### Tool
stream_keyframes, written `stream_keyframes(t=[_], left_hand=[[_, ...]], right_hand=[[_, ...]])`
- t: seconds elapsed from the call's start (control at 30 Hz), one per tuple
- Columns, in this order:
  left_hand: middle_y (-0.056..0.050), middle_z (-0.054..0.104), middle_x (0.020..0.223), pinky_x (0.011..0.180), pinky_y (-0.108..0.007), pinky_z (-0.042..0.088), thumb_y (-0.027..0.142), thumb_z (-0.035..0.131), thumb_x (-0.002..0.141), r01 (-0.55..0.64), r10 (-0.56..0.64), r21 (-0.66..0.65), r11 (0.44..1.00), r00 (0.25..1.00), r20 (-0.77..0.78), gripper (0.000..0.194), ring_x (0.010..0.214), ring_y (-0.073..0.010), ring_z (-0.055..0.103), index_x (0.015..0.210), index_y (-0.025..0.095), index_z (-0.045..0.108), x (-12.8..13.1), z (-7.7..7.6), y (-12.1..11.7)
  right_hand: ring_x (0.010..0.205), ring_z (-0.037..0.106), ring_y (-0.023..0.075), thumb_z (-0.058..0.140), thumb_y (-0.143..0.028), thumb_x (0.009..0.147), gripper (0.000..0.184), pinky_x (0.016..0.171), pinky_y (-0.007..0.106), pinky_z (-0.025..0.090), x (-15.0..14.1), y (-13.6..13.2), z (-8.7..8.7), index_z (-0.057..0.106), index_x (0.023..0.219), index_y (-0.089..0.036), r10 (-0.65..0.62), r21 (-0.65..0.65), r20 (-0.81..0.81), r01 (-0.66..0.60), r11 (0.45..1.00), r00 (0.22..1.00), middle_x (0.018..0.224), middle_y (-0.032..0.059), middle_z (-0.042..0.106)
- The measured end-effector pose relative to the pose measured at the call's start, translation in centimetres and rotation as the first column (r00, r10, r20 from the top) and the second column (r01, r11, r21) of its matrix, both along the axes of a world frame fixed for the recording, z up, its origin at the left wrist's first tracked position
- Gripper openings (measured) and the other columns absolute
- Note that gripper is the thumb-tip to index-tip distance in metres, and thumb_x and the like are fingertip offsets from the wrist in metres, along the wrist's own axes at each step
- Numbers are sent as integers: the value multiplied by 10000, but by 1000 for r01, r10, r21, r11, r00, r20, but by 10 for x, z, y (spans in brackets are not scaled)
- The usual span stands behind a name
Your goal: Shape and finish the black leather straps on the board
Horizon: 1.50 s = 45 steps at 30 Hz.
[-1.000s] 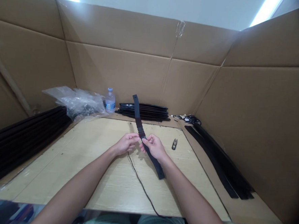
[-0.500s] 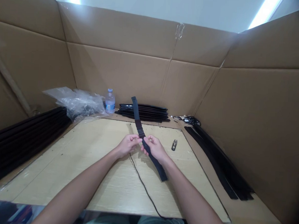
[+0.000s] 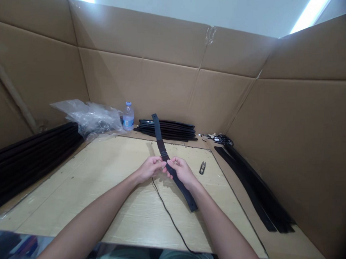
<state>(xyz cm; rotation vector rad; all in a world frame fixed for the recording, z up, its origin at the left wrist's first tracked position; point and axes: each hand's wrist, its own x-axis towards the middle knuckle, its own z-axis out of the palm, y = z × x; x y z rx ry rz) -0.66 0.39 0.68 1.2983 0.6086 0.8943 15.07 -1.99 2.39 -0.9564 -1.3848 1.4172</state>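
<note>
A long black strap (image 3: pixel 158 135) rises at a slant over the middle of the wooden board (image 3: pixel 105 188). My right hand (image 3: pixel 181 172) is closed round its middle. My left hand (image 3: pixel 148 169) pinches at the same spot from the left side. The strap's far end points up toward the back wall, and its near end (image 3: pixel 191 203) hangs low beside my right forearm. A thin black cord (image 3: pixel 168 213) runs from under my left hand toward the board's near edge.
Small black snips (image 3: pixel 202 167) lie right of my hands. Stacks of black straps sit at the back (image 3: pixel 168 129), along the right (image 3: pixel 254 187) and along the left (image 3: pixel 24 159). A water bottle (image 3: pixel 128 116) and crumpled clear plastic (image 3: pixel 88 116) stand back left. Cardboard walls (image 3: pixel 296 121) enclose the board.
The strap has slid toward me through my hands: its near end sits lower and further right, its far end lower. Both hands keep their place.
</note>
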Motion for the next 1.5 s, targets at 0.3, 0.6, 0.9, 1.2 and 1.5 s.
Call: stream_keyframes(t=[0.3, 0.6, 0.9, 1.2, 1.5], left_hand=[[76, 373, 425, 371, -211, 90, 374, 623, 762, -64, 64, 5, 998, 998, 3, 264, 339, -29, 223, 705, 131, 534, 0, -5, 4], [93, 302, 422, 375, -218, 79, 372, 640, 745, -101, 101, 3, 995, 995, 7, 269, 342, -28, 206, 694, 135, 524, 2, -6, 6], [82, 351, 434, 372, -216, 77, 384, 640, 743, -100, 100, -5, 995, 995, -5, 276, 338, -25, 213, 724, 122, 553, 2, -6, 4], [100, 271, 435, 383, -220, 82, 370, 644, 732, -129, 129, -15, 992, 991, 22, 284, 347, -27, 185, 645, 149, 488, 5, -3, 4], [102, 281, 416, 378, -205, 94, 347, 653, 724, -132, 132, -12, 991, 991, 33, 276, 347, -29, 190, 638, 150, 480, 0, 0, 5]], right_hand=[[424, 475, 49, 462, -377, 913, 292, 396, 175, 404, 1, 0, 0, 572, 854, -113, -25, -50, 134, 32, 998, 991, 629, -36, 556], [456, 493, 56, 460, -385, 912, 296, 421, 186, 427, 3, 9, -12, 576, 886, -115, -29, -109, 227, 54, 993, 974, 664, -25, 564], [443, 477, 52, 447, -390, 917, 302, 411, 182, 416, 2, 9, -13, 571, 896, -116, 10, -150, 218, 23, 988, 976, 654, -30, 552], [442, 483, 54, 449, -393, 915, 314, 421, 186, 425, 2, 7, -10, 581, 823, -123, -77, -122, 334, 124, 985, 939, 629, -33, 557], [434, 474, 53, 441, -401, 915, 335, 415, 183, 420, -4, 9, -16, 581, 764, -135, -145, -47, 372, 175, 984, 917, 603, -37, 554]])
